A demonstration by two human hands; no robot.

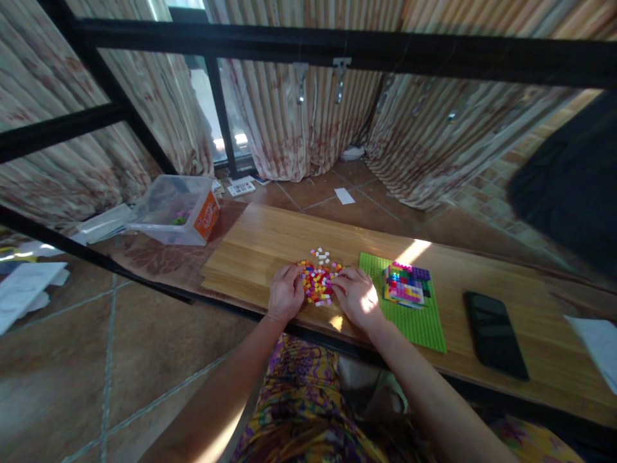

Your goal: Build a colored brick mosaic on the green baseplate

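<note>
Loose bricks [317, 283], one heap, many colours, on the wooden tabletop [250, 244], centre of my dial; a few white bricks [321, 256] at its 12 o'clock; left hand [286, 292], at 9 o'clock, fingers curled at the heap's edge, whether pinching a brick I cannot tell from here; right hand [355, 296], at 3 o'clock, thumb and fingers bent at the opposite edge, their grip likewise unclear to me; green baseplate [421, 331], farther toward 3 o'clock, bearing one multicoloured brick structure [406, 284]; black phone [496, 335], lying flat between 3 and 4 o'clock; clear plastic box [168, 233], orange-labelled, out at 10 o'clock.
</note>
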